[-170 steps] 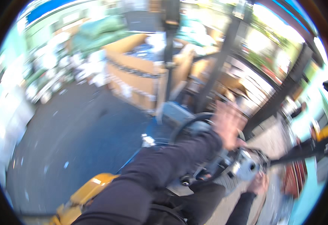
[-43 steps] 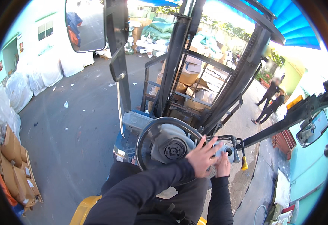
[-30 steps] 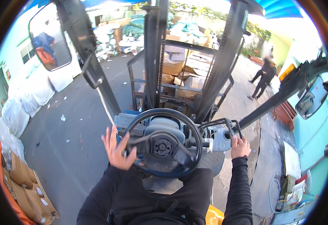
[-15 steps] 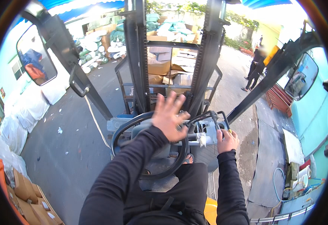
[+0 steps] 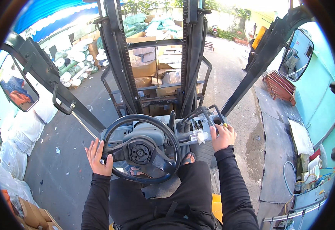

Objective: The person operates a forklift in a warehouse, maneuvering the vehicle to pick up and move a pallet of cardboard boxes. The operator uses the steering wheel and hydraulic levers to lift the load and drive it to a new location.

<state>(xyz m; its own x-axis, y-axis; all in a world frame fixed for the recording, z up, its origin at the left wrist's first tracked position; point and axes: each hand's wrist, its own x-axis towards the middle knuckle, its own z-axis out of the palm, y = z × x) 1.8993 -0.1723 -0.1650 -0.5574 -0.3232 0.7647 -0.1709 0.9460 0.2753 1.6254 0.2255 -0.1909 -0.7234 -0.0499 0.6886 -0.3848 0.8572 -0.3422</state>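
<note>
My left hand (image 5: 100, 159) is at the left rim of the black steering wheel (image 5: 175, 143), its fingers spread and thumb apart. A small round knob (image 5: 102, 161) shows between the thumb and fingers. To the right of the wheel, my right hand (image 5: 224, 138) rests with bent fingers over a control lever with a yellowish knob (image 5: 225, 125), at the end of the grey console (image 5: 184, 137). The lever's shaft is mostly hidden by the hand. A crumpled whitish packet (image 5: 200, 136) hangs on the console beside my thumb.
Ahead stands the forklift mast (image 5: 115, 57), with stacked cardboard boxes (image 5: 144, 67) behind it. White sacks (image 5: 20, 132) line the left; rolls and bundles (image 5: 75, 63) lie farther off. A person (image 5: 250, 55) stands partly hidden by the right post. Reddish racks (image 5: 280, 88) stand right.
My left hand has moved from above the wheel's right side down to its left rim. My right hand remains at the lever. The view has shifted to the right.
</note>
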